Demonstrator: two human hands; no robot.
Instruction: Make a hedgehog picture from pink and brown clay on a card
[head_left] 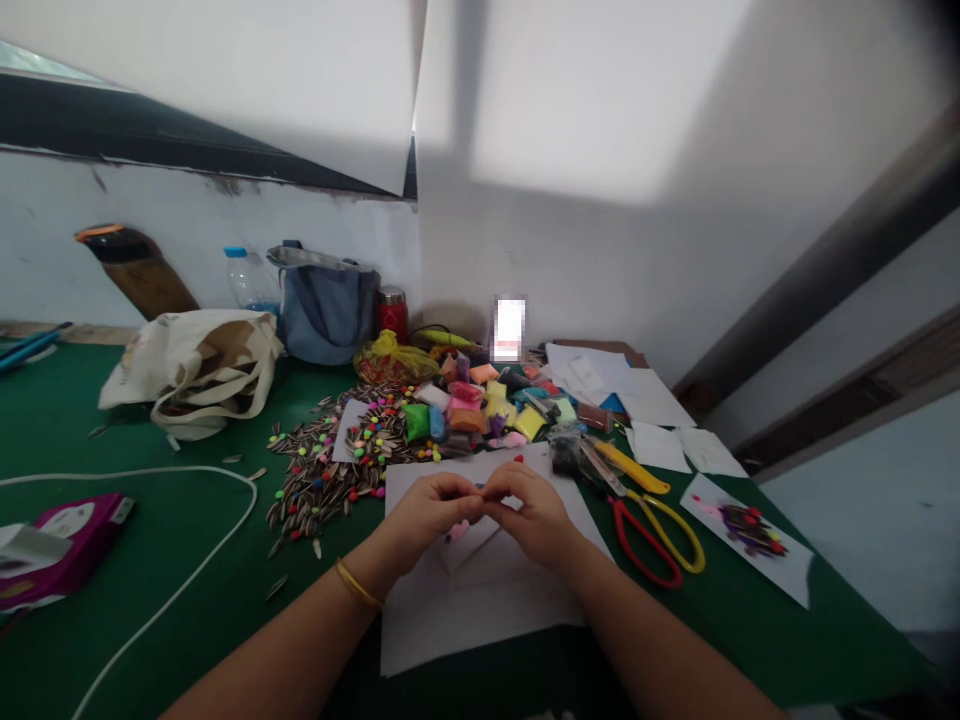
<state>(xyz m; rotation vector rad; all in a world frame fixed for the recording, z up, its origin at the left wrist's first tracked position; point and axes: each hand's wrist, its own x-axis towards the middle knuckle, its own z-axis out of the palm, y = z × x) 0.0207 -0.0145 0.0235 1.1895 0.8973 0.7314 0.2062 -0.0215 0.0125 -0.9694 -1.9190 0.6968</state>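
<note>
We see the left hand (pixel 431 505) and the right hand (pixel 534 505) meeting over a large white paper sheet (pixel 487 625). On each, the fingers are curled, and the thumb and forefinger come near together in a pinch. Their tips almost touch those of the other hand; we cannot tell if some small piece is held between them. Below the hands, upon the sheet, there is a small white card (pixel 471 551), partly covered, with a pink piece (pixel 457 531) near its left side. A yellow bangle (pixel 358 585) is around the left wrist.

Behind the sheet we find packets of soft-looking coloured material (pixel 469 419), and at their left a heap of striped seeds mixed with bright beads (pixel 319 480). To the right, on the green bench (pixel 172 512), are scissors with red and yellow handles (pixel 670 579), then a white card decorated with dark seeds (pixel 789 578).

About the writing: the purple-pink box (pixel 94 565) carries a pale label, the red flask (pixel 392 318) a small emblem and the yellow plastic bag (pixel 394 360) reddish print, but we cannot read any of these.
</note>
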